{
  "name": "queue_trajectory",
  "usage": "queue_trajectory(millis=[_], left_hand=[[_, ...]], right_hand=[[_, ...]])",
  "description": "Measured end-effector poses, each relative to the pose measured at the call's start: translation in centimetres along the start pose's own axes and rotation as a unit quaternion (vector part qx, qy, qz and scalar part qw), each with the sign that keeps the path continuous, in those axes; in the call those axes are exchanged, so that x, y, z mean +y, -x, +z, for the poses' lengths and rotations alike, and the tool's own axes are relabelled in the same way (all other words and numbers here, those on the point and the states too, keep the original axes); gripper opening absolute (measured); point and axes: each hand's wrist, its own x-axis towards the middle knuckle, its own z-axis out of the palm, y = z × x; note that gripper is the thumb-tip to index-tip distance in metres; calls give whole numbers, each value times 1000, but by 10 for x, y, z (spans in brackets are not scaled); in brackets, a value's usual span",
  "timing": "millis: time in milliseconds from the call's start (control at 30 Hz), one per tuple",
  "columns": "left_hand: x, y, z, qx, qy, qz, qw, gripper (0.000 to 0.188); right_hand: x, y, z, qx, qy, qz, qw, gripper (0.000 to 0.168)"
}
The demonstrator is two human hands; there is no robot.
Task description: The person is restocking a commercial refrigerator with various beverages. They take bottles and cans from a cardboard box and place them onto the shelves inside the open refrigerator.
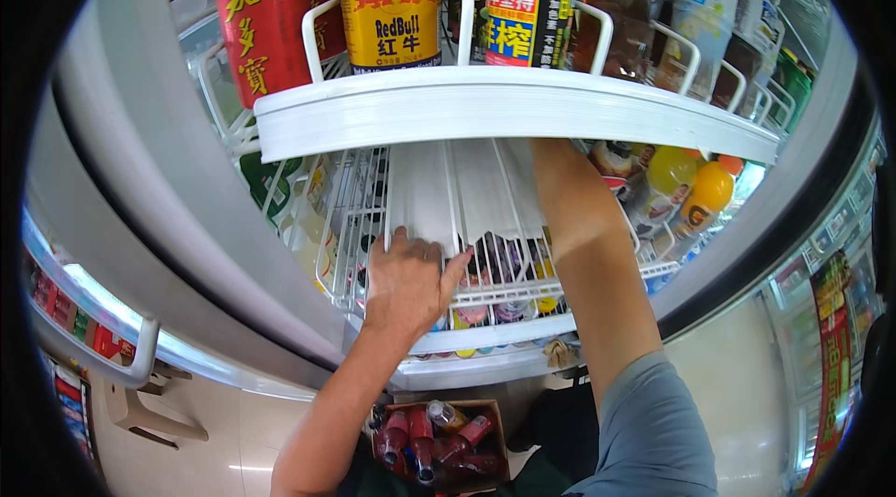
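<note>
In a drinks cooler, my left hand (413, 276) lies on a white wire shelf (504, 297), its fingertips over the near edge of a white sheet (476, 196) and its thumb apart. Nothing shows gripped in it. My right forearm reaches in under the shelf above, along the sheet's right side; the right hand is hidden behind that shelf's white front rail (504, 108). Bottles with coloured labels (500, 255) show through the wires below. At the right of the wire shelf are bottles with yellow and orange contents (707, 189).
The upper shelf holds red cans (262, 28), a Red Bull can (392, 14), a yellow-and-black carton (514, 7) and dark drink bottles (619, 7). Below me stands a cardboard box (500, 427) of red drink bottles. A plastic stool (150, 413) is at the left.
</note>
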Motion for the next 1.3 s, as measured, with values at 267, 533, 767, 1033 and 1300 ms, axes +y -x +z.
queue_trajectory(millis=[267, 533, 767, 1033, 1300], left_hand=[[0, -1, -1, -18, 0, 5, 1000, 48], [1, 0, 0, 3, 7, 11, 1000, 50], [0, 3, 0, 12, 6, 12, 1000, 50], [1, 4, -3, 16, 10, 10, 1000, 52], [2, -1, 2, 51, 10, 21, 998, 58]], right_hand=[[25, -11, 27, -3, 7, 24, 1000, 43], [25, -13, 26, -17, 10, 26, 999, 46], [21, -11, 27, -33, 13, 33, 999, 49], [8, -3, 16, -56, 13, 41, 997, 53], [-8, 7, 1, -70, 24, 23, 997, 56]])
